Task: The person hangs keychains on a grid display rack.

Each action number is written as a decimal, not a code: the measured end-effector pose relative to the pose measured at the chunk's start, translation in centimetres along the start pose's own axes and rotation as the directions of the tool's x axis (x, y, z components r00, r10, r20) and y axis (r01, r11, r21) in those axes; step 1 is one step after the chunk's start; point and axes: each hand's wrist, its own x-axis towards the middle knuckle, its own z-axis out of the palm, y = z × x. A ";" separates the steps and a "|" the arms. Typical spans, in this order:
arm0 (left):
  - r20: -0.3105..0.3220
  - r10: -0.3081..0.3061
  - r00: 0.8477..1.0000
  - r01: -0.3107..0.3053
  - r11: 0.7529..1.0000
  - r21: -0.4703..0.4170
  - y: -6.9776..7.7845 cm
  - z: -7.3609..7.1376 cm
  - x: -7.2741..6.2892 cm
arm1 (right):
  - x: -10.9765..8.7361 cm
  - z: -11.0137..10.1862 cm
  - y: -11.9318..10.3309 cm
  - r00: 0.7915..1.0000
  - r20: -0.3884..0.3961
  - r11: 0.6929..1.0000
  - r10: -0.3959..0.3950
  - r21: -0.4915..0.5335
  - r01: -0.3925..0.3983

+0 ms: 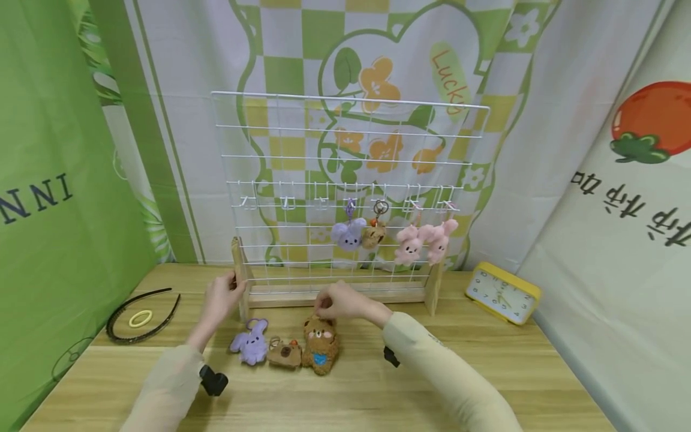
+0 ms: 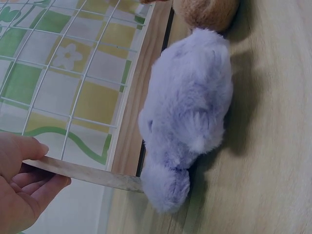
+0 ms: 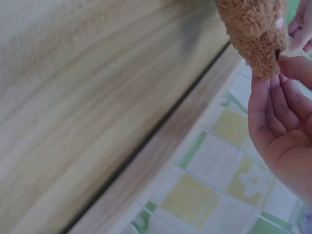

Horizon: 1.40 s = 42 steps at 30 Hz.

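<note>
With its thumb and fingers, my left hand [image 1: 222, 298] grips the left wooden upright [image 1: 242, 277] of a white wire grid rack [image 1: 351, 96]; the left wrist view shows the thumb on one face of the wood and fingers on the other. My right hand [image 1: 348, 301] pinches the top of a fluffy brown bear keychain [image 1: 320, 348] with a blue patch on its belly. Left of the bear, a flat brown animal plush keychain [image 1: 285, 354] and a lilac long-eared plush keychain [image 1: 251, 346] lie on the tabletop in a row.
Hooks line the grid. From them hang a lilac plush [image 1: 348, 235], a brown plush [image 1: 373, 236] and two pink plushes [image 1: 409, 246]. A yellow clock [image 1: 502, 295] stands at right; a black headband [image 1: 116, 339] and yellow ring [image 1: 140, 318] lie at left.
</note>
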 end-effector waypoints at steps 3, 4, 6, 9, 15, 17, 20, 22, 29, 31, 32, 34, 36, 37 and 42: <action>0.000 0.001 1.000 -0.001 1.000 0.006 0.1 -0.1 0.0 | -0.6 -0.7 -0.5 0.998 -0.044 0.999 -0.037 -0.011 0.036; 0.000 0.002 1.000 -0.002 1.000 0.009 0.1 -0.1 0.0 | -0.8 -0.9 -0.7 0.997 -0.059 0.999 -0.050 -0.014 0.050; 0.000 0.006 1.000 -0.006 1.000 0.012 0.1 -0.2 0.0 | -1.2 -1.4 -1.1 0.992 -0.091 0.996 -0.085 -0.030 0.083; -0.002 0.010 1.000 -0.010 1.000 0.012 0.1 -0.1 0.0 | -1.6 -2.1 -1.7 0.984 -0.131 0.992 -0.122 -0.048 0.116; -0.002 0.018 1.000 -0.018 1.000 0.016 0.1 -0.1 -0.1 | -1.8 -4.0 -2.9 0.958 -0.226 0.981 -0.176 -0.121 0.151; 0.001 0.021 1.000 -0.021 1.000 0.007 0.1 -0.1 -0.1 | -1.8 -5.0 -3.5 0.944 -0.269 0.976 -0.193 -0.148 0.157; 0.008 0.018 1.000 -0.018 1.000 -0.010 0.1 -0.1 -0.1 | -1.8 -7.0 -4.6 0.922 -0.326 0.972 -0.208 -0.177 0.156; 0.012 0.017 1.000 -0.017 1.000 -0.015 0.1 -0.1 0.0 | -1.9 -8.5 -5.5 0.909 -0.358 0.970 -0.213 -0.187 0.153; -0.003 0.016 1.000 -0.016 1.000 -0.015 0.1 -0.2 0.0 | -2.0 -13.6 -8.6 0.867 -0.447 0.968 -0.220 -0.213 0.135; -0.012 0.023 1.000 -0.023 1.000 -0.008 0.2 -0.2 0.0 | -2.0 -14.8 -9.2 0.853 -0.470 0.963 -0.227 -0.237 0.126; -0.017 0.026 1.000 -0.026 1.000 -0.003 0.2 -0.2 0.0 | -1.9 -15.4 -9.5 0.848 -0.477 0.961 -0.229 -0.247 0.121; -0.023 0.032 0.999 -0.031 0.999 0.007 0.3 -0.3 -0.1 | -1.8 -16.3 -9.9 0.841 -0.491 0.960 -0.227 -0.260 0.107; -0.025 0.034 0.999 -0.034 0.999 0.010 0.3 -0.3 -0.1 | -1.5 -17.0 -10.2 0.841 -0.497 0.962 -0.213 -0.259 0.091; -0.026 0.034 0.999 -0.034 0.999 0.011 0.3 -0.3 -0.2 | -1.3 -17.2 -10.2 0.843 -0.498 0.964 -0.201 -0.252 0.081; -0.023 0.040 0.999 -0.040 0.999 0.004 0.2 -0.2 -0.3 | -0.5 -17.9 -9.9 0.852 -0.504 0.976 -0.140 -0.217 0.032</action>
